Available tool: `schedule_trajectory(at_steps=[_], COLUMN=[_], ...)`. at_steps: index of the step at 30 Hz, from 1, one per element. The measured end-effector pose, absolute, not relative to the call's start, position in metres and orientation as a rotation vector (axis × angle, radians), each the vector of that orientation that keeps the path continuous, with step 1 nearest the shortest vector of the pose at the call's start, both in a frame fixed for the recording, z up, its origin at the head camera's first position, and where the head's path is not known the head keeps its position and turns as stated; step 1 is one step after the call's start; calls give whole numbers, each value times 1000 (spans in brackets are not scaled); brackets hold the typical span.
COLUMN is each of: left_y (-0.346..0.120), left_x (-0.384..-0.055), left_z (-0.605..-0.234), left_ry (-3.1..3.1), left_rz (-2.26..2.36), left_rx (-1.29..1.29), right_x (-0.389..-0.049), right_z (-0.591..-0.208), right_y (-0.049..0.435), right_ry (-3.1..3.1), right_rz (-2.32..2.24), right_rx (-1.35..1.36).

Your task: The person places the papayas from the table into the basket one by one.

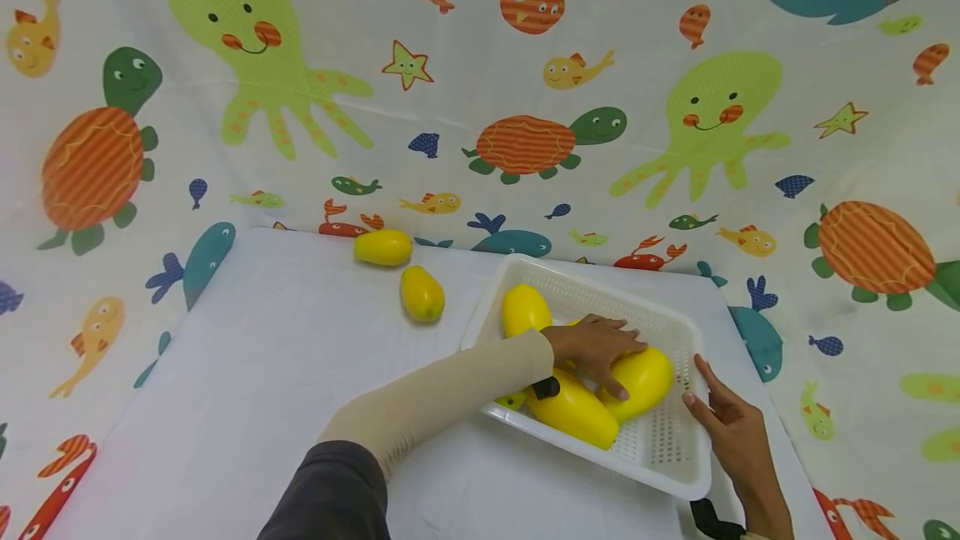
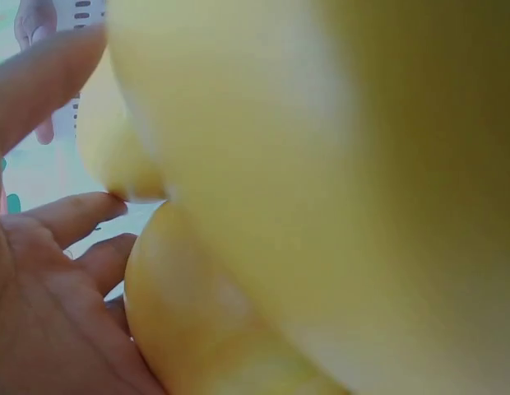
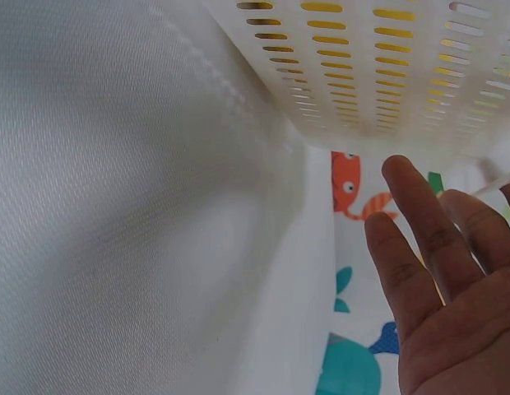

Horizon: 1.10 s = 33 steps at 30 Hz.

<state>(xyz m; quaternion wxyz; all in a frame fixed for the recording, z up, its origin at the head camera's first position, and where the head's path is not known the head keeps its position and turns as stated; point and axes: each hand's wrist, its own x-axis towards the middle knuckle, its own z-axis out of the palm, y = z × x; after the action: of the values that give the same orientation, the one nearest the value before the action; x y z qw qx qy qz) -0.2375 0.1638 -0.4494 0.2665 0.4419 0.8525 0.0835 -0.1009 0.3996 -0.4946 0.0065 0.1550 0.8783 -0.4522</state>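
In the head view a white plastic basket (image 1: 592, 286) with slotted walls sits tilted across the right of the table, holding several smooth yellow papayas. My left hand (image 1: 600, 348) reaches in over the near rim, its fingers spread across the papaya at the right (image 1: 647, 382). Close under the left wrist is another large papaya (image 1: 573, 411); one more (image 1: 525, 309) lies toward the back. The left wrist view is mostly filled by papayas (image 2: 247, 164), with extended fingers alongside. At the basket's right end, my right hand (image 1: 738, 432) touches the rim with thumb and fingers extended; its fingers (image 3: 432, 222) appear below the slotted wall.
Two smaller yellow papayas, one at the table's back edge (image 1: 383, 247) and one nearer (image 1: 422, 294), lie left of the basket. A white cloth covers the table (image 1: 247, 382). Behind it hangs a curtain (image 1: 465, 48) printed with sea animals.
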Motion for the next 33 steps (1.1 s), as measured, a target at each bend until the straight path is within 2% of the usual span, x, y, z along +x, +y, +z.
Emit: schedule_trajectory(at_steps=[7, 33], left_y=[165, 118], left_x=[-237, -235], left_z=[-451, -427], left_ry=[2330, 2415], left_rz=[144, 650], left_rx=[1186, 1196], right_x=[-100, -102], right_z=[-494, -497], right_y=[398, 401], right_ry=[2751, 2773], right_rz=[-1412, -1442], right_rx=[486, 451])
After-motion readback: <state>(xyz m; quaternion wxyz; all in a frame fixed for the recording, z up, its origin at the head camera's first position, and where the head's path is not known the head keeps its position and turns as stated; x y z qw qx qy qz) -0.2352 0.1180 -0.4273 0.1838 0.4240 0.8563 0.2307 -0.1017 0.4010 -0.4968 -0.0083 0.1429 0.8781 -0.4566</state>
